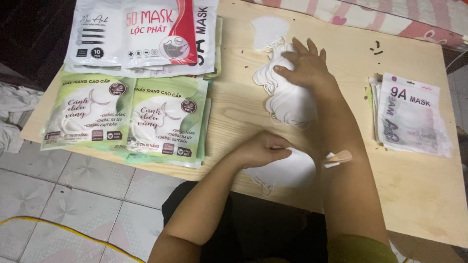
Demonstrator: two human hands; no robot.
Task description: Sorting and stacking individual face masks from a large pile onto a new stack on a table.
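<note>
My left hand [263, 148] is closed on a small stack of white face masks [292, 173] at the near edge of the wooden table [419, 190]. My right hand [304, 65] rests, fingers spread, on a spread-out pile of loose white masks [287, 100] in the middle of the table. A single white mask [268, 30] lies just beyond that pile. A sticking plaster [337, 158] shows on my right forearm.
Green-and-white mask bags [126, 117] lie in stacks at the left of the table. White-and-red mask bags [141, 31] sit behind them. A stack of clear filled mask bags [412, 114] lies at the right. Tiled floor [73, 195] is below left.
</note>
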